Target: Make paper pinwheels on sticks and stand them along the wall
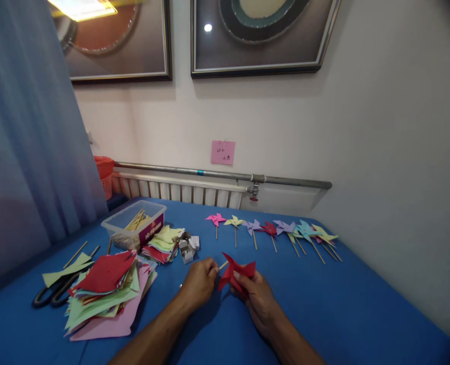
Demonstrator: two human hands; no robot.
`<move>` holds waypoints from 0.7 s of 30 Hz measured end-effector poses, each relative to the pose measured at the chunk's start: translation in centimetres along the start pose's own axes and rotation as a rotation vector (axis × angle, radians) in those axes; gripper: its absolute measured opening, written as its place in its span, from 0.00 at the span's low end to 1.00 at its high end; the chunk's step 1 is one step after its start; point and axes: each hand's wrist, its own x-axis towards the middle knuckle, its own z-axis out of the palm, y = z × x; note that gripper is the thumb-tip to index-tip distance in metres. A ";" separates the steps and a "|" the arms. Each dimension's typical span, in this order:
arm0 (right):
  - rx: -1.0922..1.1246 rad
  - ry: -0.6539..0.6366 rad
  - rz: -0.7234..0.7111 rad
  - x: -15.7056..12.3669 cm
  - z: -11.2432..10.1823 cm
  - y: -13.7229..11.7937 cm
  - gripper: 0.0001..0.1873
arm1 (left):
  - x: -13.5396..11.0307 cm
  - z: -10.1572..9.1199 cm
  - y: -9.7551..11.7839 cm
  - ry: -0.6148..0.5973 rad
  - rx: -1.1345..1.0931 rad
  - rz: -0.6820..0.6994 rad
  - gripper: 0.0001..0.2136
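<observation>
My right hand (257, 298) is closed around a red paper pinwheel (237, 272), held just above the blue table (361, 304). My left hand (199, 281) pinches a thin wooden stick (223, 264) whose tip meets the pinwheel's left side. Both hands sit near the table's middle front.
A row of several finished pinwheels (274, 229) lies behind the hands. To the left are stacks of coloured paper squares (106, 289), black scissors (57, 291), a clear box of sticks (133, 223) and a small box (188, 247). A radiator (179, 190) runs along the wall.
</observation>
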 end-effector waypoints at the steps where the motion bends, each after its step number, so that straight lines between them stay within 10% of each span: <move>1: 0.004 0.005 0.002 0.0 0.0 0.0 0.19 | 0.0 0.1 0.0 0.006 -0.028 -0.010 0.10; 21: -0.034 -0.033 -0.048 0.9 -0.7 1.1 0.21 | -0.2 0.9 -0.3 -0.231 -0.333 -0.136 0.07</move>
